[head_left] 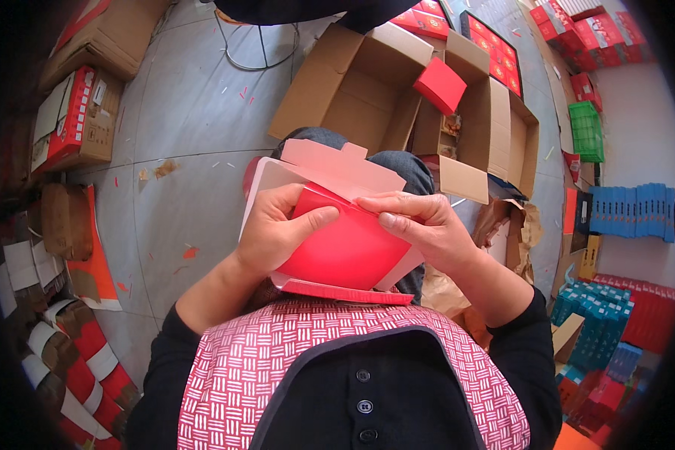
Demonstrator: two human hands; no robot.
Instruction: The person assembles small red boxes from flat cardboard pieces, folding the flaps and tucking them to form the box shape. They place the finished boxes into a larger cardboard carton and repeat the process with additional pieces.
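Note:
Across my lap lies a partly folded red paperboard box (345,251), its pale pink inner flaps (334,166) spread out at the far side and edges. My left hand (268,229) grips its left part, thumb resting on the glossy red face. At the upper edge, the fingers and thumb of my right hand (426,223) pinch the fold near the middle. A narrow red strip of the box (341,292) lies along the near side, against my patterned red apron (240,360).
Open brown cartons (375,82) stand beyond my knees, with a red box (440,85) on their edge. Cartons (82,124) line the left. On the right are a green crate (586,131), blue stacks (631,211) and crumpled brown paper (446,289). Paper scraps litter the floor (187,210).

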